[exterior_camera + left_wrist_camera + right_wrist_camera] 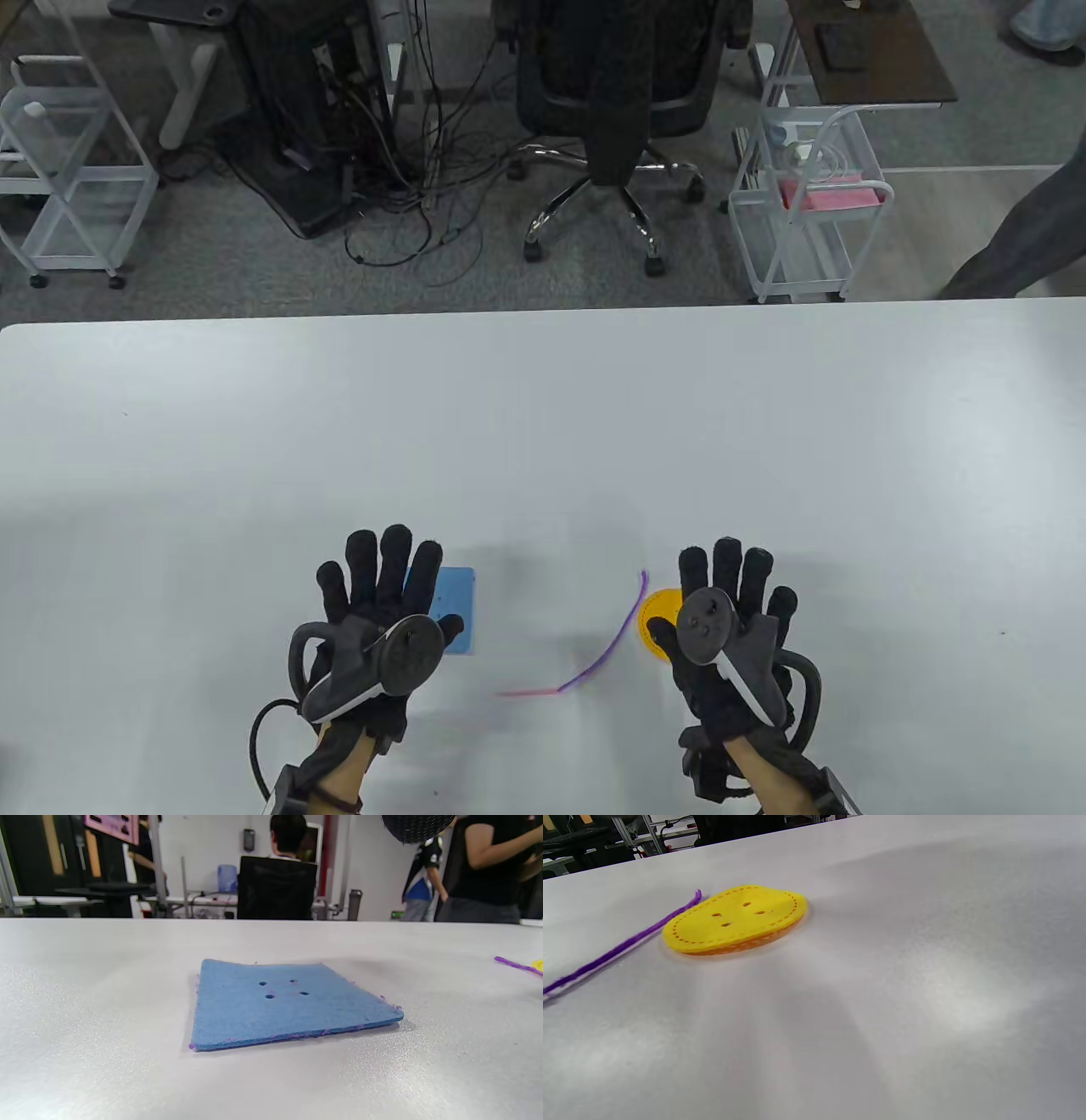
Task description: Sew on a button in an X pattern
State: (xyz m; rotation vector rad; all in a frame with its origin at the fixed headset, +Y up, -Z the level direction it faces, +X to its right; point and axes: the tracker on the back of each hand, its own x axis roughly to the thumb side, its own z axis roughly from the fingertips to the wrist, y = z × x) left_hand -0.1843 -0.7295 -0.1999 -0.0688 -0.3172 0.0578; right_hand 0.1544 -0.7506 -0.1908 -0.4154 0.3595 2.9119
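Observation:
A blue felt square (454,613) (280,1001) with four punched holes lies flat on the white table (543,424). My left hand (386,586) is spread flat, fingers straight, over the square's left part and holds nothing. A yellow felt button (657,624) (736,918) with four holes lies to the right, partly under my right hand (730,594), which is also spread open with straight fingers. Between the two hands a purple yarn (607,649) (623,946) with a pink needle end (522,693) curves across the table, its top end beside the button.
Beyond the table's far edge stand an office chair (624,93), white wire carts (802,212) and a tangle of cables (407,178). A person's leg (1010,246) shows at the far right. People stand in the background of the left wrist view.

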